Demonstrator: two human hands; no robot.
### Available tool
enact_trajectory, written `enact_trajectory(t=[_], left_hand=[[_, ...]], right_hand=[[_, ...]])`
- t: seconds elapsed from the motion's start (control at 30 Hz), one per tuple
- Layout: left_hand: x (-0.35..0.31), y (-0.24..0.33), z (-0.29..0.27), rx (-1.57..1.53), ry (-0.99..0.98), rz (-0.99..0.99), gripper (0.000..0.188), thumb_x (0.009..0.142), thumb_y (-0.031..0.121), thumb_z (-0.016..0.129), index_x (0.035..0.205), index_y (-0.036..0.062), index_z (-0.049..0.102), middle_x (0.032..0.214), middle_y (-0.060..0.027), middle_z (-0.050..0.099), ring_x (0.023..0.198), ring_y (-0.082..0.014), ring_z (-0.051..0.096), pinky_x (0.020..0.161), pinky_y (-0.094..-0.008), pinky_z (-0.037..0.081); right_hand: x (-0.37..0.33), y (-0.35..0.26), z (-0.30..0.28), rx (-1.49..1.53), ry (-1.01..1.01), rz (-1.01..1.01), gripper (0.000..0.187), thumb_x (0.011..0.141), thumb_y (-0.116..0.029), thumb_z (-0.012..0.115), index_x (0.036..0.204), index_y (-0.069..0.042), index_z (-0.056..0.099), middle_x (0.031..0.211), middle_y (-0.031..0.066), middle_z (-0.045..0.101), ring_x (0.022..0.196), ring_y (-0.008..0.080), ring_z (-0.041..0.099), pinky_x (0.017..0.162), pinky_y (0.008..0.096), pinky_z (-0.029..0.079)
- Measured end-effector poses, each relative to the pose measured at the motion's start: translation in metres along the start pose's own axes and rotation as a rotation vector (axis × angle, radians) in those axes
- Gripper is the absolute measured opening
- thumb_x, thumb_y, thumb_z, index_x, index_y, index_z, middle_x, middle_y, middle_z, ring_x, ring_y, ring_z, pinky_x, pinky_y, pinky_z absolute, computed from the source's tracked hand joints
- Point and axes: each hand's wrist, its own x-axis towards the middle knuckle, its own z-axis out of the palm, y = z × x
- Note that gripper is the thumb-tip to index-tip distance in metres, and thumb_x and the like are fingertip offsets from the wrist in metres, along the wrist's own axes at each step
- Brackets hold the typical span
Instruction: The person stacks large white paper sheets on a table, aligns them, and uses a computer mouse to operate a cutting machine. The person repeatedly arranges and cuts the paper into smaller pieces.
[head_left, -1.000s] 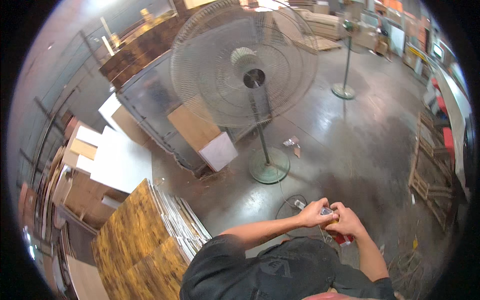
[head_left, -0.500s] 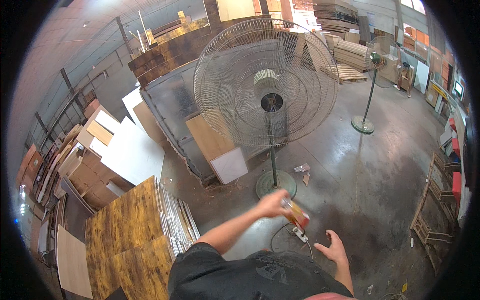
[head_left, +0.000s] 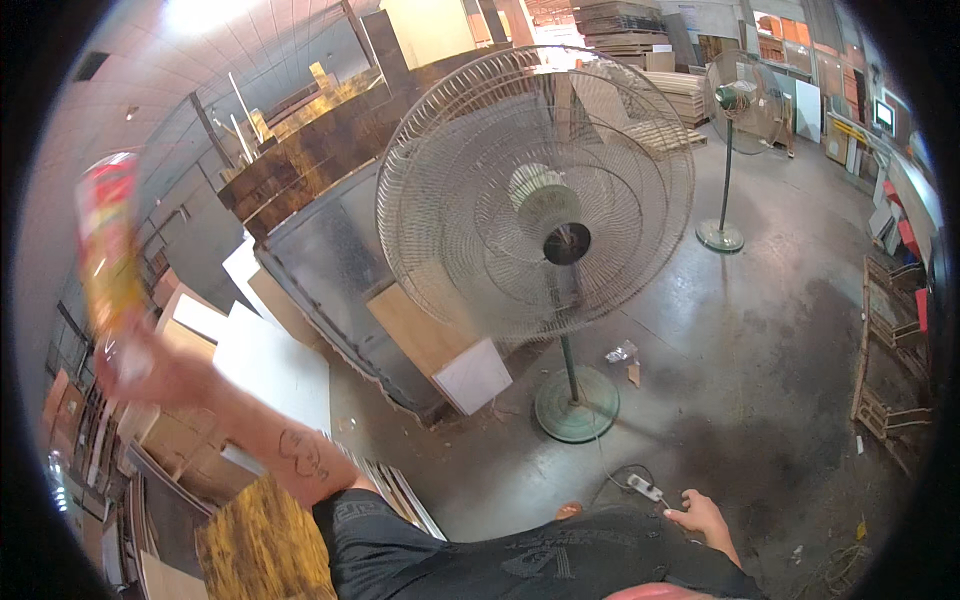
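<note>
A person in a dark T-shirt (head_left: 540,555) holds a red-and-yellow container (head_left: 112,250) aloft at arm's length on a workshop floor, out to the far left, above a leaning white board (head_left: 270,365) as seen from the head. The left hand (head_left: 135,365) is closed around the container's pale lower end, a hold that seems to leave most of its body sticking out free of the fist. Its long axis runs close to upright in the view, the red end pointing up and tipped slightly left, the yellow stretch lying between that end and the knuckles. Blur smears both hand and container, so whether this is a bottle or a can is hard to say.

The right hand (head_left: 703,515) waits low with fingers apart and nothing visible in it, just beside a white power strip (head_left: 645,487) on the floor. The strip probably lies there to serve the tall pedestal fan (head_left: 566,243), whose broad green base (head_left: 577,404) sits near it, likely wide to steady the big wire cage. At the person's left, wood-patterned panels (head_left: 265,540) lie stacked, presumably flat to save floor space.
</note>
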Motion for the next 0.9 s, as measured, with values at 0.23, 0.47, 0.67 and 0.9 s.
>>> enact_trajectory(t=[0.23,0.47,0.67,0.9], left_hand=[[0.007,-0.044,-0.011,-0.181,0.413,0.109,0.085,0.090,0.048,0.082,0.138,-0.0025,0.034,0.129,-0.0228,0.044,0.121,-0.0340,0.065,0.092,-0.0346,0.068],[0.003,-0.070,0.081,-0.165,0.452,-0.021,0.067,0.098,0.042,0.077,0.137,-0.0017,0.045,0.132,-0.0215,0.052,0.118,-0.0342,0.066,0.101,-0.0406,0.060],[0.004,-0.062,0.229,-0.351,-0.059,-0.090,0.059,0.098,0.040,0.078,0.134,-0.0017,0.055,0.128,-0.0184,0.063,0.116,-0.0267,0.068,0.100,-0.0391,0.055],[-0.062,-0.086,0.256,-0.503,-0.510,-0.139,0.049,0.102,0.041,0.075,0.125,-0.0014,0.067,0.111,-0.0095,0.075,0.098,-0.0168,0.071,0.086,-0.0314,0.054]], right_hand=[[0.093,-0.105,0.067,-0.036,-0.102,-0.256,0.075,0.082,-0.043,0.081,0.141,-0.002,0.062,0.126,0.0184,0.074,0.119,0.0373,0.070,0.099,0.0463,0.054],[0.109,-0.133,0.083,-0.072,-0.110,-0.199,0.051,0.091,-0.026,0.070,0.138,-0.006,0.063,0.128,0.0170,0.073,0.118,0.0382,0.069,0.097,0.0480,0.054],[0.075,-0.117,0.082,-0.086,-0.067,-0.093,0.049,0.094,-0.021,0.069,0.140,-0.006,0.062,0.126,0.0173,0.074,0.118,0.0380,0.069,0.099,0.0477,0.053],[0.043,-0.055,0.103,0.153,-0.045,-0.135,0.049,0.095,-0.026,0.069,0.138,-0.002,0.062,0.126,0.0195,0.073,0.113,0.0363,0.071,0.093,0.0450,0.054]])
